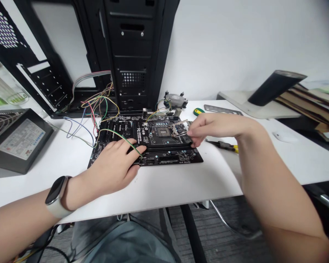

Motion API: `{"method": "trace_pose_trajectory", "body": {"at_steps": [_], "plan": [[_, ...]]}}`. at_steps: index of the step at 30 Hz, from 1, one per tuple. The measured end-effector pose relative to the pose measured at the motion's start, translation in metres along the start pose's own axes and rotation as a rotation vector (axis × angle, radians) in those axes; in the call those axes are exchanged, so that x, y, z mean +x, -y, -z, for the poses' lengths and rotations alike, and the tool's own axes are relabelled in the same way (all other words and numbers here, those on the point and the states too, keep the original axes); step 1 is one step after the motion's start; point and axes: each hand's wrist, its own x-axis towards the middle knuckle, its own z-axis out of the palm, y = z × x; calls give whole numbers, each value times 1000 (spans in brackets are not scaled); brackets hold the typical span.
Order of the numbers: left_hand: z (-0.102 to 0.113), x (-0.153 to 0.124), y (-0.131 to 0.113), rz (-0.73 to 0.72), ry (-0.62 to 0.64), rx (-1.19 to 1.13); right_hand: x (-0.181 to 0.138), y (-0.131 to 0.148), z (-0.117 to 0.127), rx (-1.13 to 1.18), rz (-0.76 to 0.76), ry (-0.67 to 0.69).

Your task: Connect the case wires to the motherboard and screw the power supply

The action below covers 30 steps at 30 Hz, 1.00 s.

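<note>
A black motherboard (168,149) lies flat on the white table. My left hand (116,160) rests on its left part, fingers stretched out over the slots, with a green-yellow wire running across them. At the board's right side, my right hand (201,129) is closed in a pinch on a thin metal CPU socket lever (179,135); its very tip is hidden by the fingers. The metal socket frame (176,129) stands raised beside the exposed CPU socket (162,132).
A black computer case (134,54) stands behind the board, trailing coloured wires (98,100). On the left sits a power supply (22,140). A CPU fan (176,99) is at the back. Pliers (224,145) and a green-yellow screwdriver (199,111) lie near my right hand.
</note>
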Motion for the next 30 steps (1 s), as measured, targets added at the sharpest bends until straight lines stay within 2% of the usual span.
{"method": "trace_pose_trajectory", "body": {"at_steps": [3,7,12,19,21,24,27,30], "plan": [[0,0,0,3,1,4,0,-3,2,12,-26,13],[0,0,0,2,0,-7,0,-7,6,8,10,49],[-1,-1,0,-4,1,-13,0,-10,11,36,-63,72],[1,0,0,1,2,-24,0,-8,12,-4,-35,101],[1,1,-1,7,10,-31,0,-5,8,20,-32,27],[-2,0,-1,38,10,-61,5,4,-5,-3,24,-233],[-4,1,1,88,14,-125,15,18,-25,-263,106,-497],[-1,3,4,143,89,-205,32,32,-42,-453,195,-565]]}}
